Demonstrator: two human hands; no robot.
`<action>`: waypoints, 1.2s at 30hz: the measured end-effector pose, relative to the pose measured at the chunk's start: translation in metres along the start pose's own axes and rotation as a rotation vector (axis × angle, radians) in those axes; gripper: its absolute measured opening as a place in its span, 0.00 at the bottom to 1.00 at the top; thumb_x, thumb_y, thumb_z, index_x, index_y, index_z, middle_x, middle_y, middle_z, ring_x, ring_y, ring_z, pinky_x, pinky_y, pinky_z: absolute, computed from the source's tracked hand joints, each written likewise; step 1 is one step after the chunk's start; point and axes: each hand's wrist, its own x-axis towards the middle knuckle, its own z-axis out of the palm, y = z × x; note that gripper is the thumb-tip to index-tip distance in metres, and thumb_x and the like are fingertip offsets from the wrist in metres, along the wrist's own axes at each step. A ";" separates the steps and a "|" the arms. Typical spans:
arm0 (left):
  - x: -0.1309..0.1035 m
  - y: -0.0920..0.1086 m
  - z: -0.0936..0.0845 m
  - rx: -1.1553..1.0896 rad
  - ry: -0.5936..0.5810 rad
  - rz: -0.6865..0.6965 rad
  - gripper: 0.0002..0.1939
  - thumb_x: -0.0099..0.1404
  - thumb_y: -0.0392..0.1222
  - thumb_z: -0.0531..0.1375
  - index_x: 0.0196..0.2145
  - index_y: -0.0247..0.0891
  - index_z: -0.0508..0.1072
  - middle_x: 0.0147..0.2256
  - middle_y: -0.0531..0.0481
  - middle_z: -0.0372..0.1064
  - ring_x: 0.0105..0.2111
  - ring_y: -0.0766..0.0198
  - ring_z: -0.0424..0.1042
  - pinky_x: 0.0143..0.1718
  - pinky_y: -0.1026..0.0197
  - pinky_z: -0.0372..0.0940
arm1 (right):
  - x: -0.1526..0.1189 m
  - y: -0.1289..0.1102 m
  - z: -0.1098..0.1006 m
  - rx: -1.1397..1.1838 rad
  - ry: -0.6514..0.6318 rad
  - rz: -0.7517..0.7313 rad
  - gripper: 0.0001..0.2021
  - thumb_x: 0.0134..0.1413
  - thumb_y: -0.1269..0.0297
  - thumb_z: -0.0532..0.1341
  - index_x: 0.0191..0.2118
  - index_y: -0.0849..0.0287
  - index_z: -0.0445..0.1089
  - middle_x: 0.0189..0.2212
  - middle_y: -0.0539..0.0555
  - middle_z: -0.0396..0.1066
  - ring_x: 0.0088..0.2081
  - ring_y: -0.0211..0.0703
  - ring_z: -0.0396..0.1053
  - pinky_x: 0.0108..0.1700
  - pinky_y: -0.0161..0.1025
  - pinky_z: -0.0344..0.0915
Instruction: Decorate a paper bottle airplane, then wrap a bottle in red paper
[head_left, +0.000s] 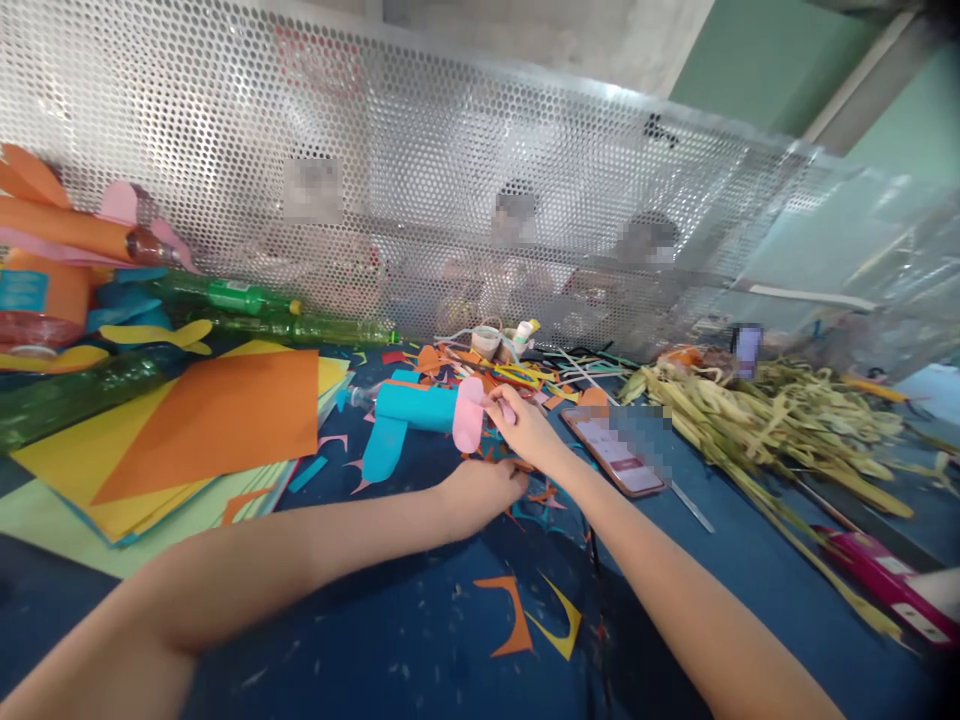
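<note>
A toy plane made from a bottle wrapped in blue paper (416,405) lies on the dark blue table, with blue paper wings and a pink paper tail (469,415) at its right end. My right hand (525,430) is closed in a pinch at that end, on a small pink paper piece (508,412) beside the tail. Just below and nearer to me, my left hand (484,495) rests on the table among paper scraps, its fingers curled; what they hold, if anything, is hidden.
Orange and yellow paper sheets (225,425), green bottles (225,295) and an orange paper-wrapped bottle (67,225) lie left. A phone (615,450), dried husks (750,420) and a magenta box (885,580) lie right. Behind stands a perforated metal screen (442,150), with people beyond it.
</note>
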 end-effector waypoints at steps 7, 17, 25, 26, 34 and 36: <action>0.019 0.007 -0.012 -0.050 0.075 -0.078 0.30 0.65 0.61 0.50 0.46 0.29 0.67 0.41 0.37 0.68 0.31 0.55 0.74 0.23 0.61 0.67 | 0.007 0.020 -0.003 0.042 -0.063 0.040 0.13 0.60 0.53 0.50 0.36 0.56 0.64 0.31 0.51 0.72 0.37 0.43 0.70 0.42 0.39 0.63; -0.084 -0.019 -0.028 0.029 0.313 0.079 0.23 0.69 0.49 0.50 0.19 0.36 0.66 0.18 0.51 0.62 0.19 0.64 0.65 0.21 0.62 0.57 | 0.003 0.008 -0.002 0.009 -0.007 0.006 0.09 0.58 0.56 0.52 0.34 0.55 0.63 0.29 0.51 0.72 0.33 0.45 0.70 0.36 0.38 0.62; -0.072 -0.048 -0.031 -0.783 0.266 -0.518 0.13 0.63 0.42 0.56 0.46 0.40 0.63 0.34 0.52 0.75 0.27 0.64 0.71 0.29 0.63 0.63 | 0.008 0.004 -0.011 0.422 0.297 0.119 0.10 0.59 0.55 0.52 0.41 0.53 0.61 0.23 0.47 0.68 0.27 0.42 0.69 0.33 0.38 0.64; -0.067 -0.050 -0.028 -0.843 0.275 -0.526 0.16 0.63 0.42 0.55 0.49 0.41 0.62 0.35 0.52 0.75 0.29 0.63 0.72 0.30 0.63 0.63 | 0.007 0.001 -0.012 0.441 0.320 0.122 0.09 0.57 0.56 0.54 0.39 0.53 0.62 0.22 0.47 0.67 0.27 0.42 0.68 0.32 0.37 0.64; -0.048 -0.048 -0.004 -1.063 0.489 -0.604 0.11 0.62 0.36 0.55 0.42 0.37 0.72 0.44 0.46 0.74 0.44 0.60 0.73 0.42 0.63 0.67 | -0.056 -0.034 0.001 0.668 0.145 0.225 0.09 0.60 0.58 0.51 0.33 0.56 0.61 0.15 0.43 0.56 0.19 0.35 0.56 0.23 0.33 0.54; -0.050 -0.044 0.000 -1.120 0.475 -0.608 0.11 0.60 0.34 0.56 0.40 0.36 0.73 0.42 0.46 0.75 0.42 0.60 0.74 0.41 0.63 0.67 | -0.071 -0.042 0.005 0.677 0.053 0.234 0.06 0.58 0.60 0.55 0.33 0.56 0.60 0.18 0.43 0.58 0.21 0.35 0.58 0.25 0.33 0.56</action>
